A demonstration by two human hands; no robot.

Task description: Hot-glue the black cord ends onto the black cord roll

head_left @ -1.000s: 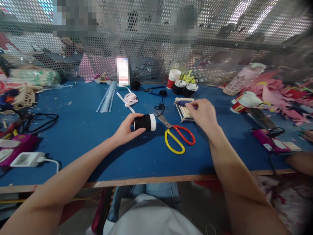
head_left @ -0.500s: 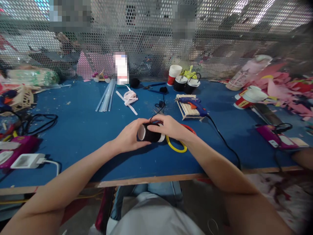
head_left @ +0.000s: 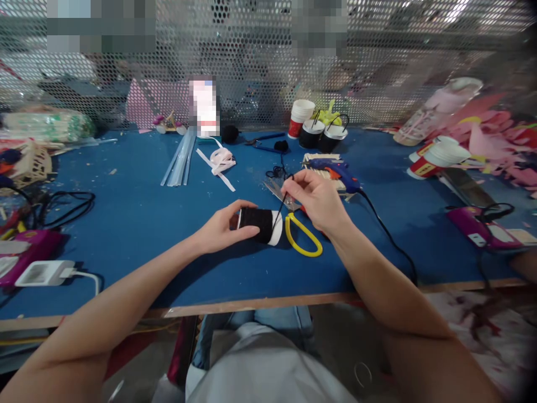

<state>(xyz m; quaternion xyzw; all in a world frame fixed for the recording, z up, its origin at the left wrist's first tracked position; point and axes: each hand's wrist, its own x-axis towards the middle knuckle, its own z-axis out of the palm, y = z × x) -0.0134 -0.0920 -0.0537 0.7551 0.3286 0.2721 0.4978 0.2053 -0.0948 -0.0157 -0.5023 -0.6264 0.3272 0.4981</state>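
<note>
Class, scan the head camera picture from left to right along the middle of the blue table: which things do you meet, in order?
white power adapter → left hand → black thread spool → yellow-handled scissors → right hand → blue glue gun → purple glue gun

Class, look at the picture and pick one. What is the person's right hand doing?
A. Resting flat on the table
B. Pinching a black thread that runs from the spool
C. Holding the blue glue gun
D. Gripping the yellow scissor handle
B: the right hand pinches a black thread that leads down to the black spool held by the left hand; the scissors lie untouched beneath.
</note>
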